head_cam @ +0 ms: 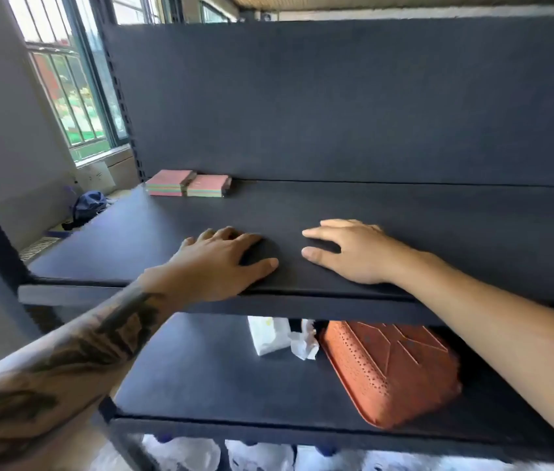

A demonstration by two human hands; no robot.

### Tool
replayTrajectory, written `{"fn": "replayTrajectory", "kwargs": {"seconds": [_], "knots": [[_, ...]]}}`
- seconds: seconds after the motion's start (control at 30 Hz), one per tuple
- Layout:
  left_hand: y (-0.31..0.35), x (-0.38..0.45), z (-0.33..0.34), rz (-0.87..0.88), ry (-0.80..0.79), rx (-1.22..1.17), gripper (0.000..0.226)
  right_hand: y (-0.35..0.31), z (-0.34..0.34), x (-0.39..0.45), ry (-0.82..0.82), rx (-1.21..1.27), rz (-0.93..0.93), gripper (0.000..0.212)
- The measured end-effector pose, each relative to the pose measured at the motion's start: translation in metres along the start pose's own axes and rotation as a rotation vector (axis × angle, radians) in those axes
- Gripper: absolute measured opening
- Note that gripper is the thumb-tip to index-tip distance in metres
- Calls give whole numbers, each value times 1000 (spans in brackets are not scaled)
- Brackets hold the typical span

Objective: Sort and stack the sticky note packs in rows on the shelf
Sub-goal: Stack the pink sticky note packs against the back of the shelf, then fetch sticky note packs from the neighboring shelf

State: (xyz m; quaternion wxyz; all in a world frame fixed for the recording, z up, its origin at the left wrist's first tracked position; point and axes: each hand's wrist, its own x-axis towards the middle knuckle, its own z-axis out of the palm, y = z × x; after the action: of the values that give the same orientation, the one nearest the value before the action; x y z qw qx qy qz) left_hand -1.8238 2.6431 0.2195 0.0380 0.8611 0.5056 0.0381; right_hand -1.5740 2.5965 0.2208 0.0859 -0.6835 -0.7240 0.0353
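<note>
Plainly, both hands lay flat and spread, empty; the sticky note packs (187,187) sat beyond the left hand (221,263) fingers, leftward, farther from the right hand (347,253).

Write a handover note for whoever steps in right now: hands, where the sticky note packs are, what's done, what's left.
Left hand: open, flat on the shelf near its front edge, holding nothing.
Right hand: open, flat on the same shelf, holding nothing.
Sticky note packs: two short stacks side by side at the back left corner of the shelf, against the back panel.
Done: a row started with those two stacks.
Left: no other packs are in view. The orange tray on the shelf below may hold more, but its contents cannot be seen. Find any remaining packs and extend the row rightward.
</note>
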Motion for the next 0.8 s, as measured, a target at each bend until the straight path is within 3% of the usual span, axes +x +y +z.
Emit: {"fn": "replayTrajectory", "kwargs": {"seconds": [0.3, 0.5, 0.8], "knots": [[239, -47, 35, 151, 65, 87, 92, 176, -21, -243, 171, -42, 210, 60], [407, -76, 54, 476, 33, 136, 79, 273, -23, -389, 205, 121, 351, 57], [652, -78, 79, 905, -28, 45, 73, 402, -56, -564, 335, 124, 630, 53]]}}
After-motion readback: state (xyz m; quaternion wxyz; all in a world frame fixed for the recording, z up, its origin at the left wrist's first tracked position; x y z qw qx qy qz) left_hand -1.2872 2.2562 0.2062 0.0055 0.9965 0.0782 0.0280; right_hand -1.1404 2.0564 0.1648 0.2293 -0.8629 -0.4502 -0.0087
